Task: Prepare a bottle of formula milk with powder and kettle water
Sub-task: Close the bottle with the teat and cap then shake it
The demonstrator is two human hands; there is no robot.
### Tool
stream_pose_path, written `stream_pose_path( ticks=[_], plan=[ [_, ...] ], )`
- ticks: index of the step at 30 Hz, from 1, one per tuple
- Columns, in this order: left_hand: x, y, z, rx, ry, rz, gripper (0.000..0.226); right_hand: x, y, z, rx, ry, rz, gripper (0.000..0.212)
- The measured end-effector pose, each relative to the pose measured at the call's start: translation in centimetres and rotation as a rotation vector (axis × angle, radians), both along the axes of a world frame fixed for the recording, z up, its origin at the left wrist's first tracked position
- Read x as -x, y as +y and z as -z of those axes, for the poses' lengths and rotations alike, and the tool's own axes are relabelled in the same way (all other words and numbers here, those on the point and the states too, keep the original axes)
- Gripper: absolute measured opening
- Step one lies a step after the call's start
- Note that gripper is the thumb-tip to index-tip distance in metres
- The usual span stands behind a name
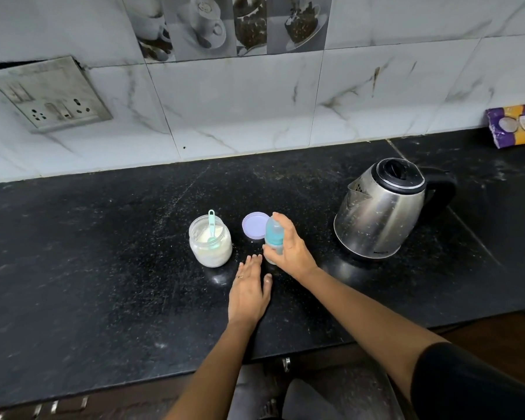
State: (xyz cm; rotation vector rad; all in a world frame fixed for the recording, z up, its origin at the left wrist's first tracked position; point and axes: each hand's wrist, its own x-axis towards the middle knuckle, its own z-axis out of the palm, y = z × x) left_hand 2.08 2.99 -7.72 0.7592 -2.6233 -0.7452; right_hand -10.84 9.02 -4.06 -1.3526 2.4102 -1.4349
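Item: my right hand (288, 250) grips baby bottle (273, 234); left hand (249, 286) flat, fingers straight, at its seven o'clock; kettle (382, 207) at three o'clock.

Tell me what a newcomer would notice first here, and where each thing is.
The steel kettle stands at the right of the black counter. At the centre the right hand grips a small blue bottle, the left hand flat on the counter near it. Left of them stands an open powder jar with a teal scoop in it, a lilac lid lying just behind the bottle.
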Motion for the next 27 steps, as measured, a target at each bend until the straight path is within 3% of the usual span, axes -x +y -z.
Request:
stream_pose_path(
  ticks=[4,7,10,12,14,16,19,21,23,27],
  plan=[
    [0.1,0.0,0.2,0.048,-0.024,0.017,0.05,1.3,-0.2,-0.2,0.015,-0.024,-0.086,0.084],
    [0.2,0.0,0.4,0.089,-0.048,0.013,0.05,3.0,0.1,-2.2,0.088,-0.238,-0.09,0.087],
    [0.3,-0.1,0.5,0.113,-0.065,0.008,0.054,4.3,0.3,-4.4,0.246,-0.636,0.006,0.071],
    [0.4,-0.1,0.6,0.113,-0.077,0.017,0.054,5.1,0.1,-5.5,0.372,-1.031,-0.049,0.054],
    [0.5,-0.2,0.6,0.109,-0.075,0.015,0.057,5.4,-0.4,-7.2,0.468,-1.433,-0.067,0.06],
    [0.5,-0.1,0.5,0.108,-0.081,0.01,0.064,5.5,-0.7,-8.4,0.571,-1.676,-0.047,0.063],
    [0.5,-0.1,0.3,0.106,-0.091,0.001,0.07,5.2,-0.2,-8.7,0.489,-1.686,-0.22,0.053],
    [0.5,0.0,0.2,0.099,-0.094,-0.006,0.068,5.4,0.3,-8.1,0.378,-1.622,-0.441,0.077],
    [0.6,0.0,0.2,0.086,-0.1,-0.011,0.067,5.3,0.4,-8.4,0.423,-1.628,-0.567,0.083],
    [0.6,0.0,0.1,0.084,-0.108,-0.016,0.067,5.1,-0.3,-9.3,0.699,-1.859,-0.432,0.047]
  ],
)
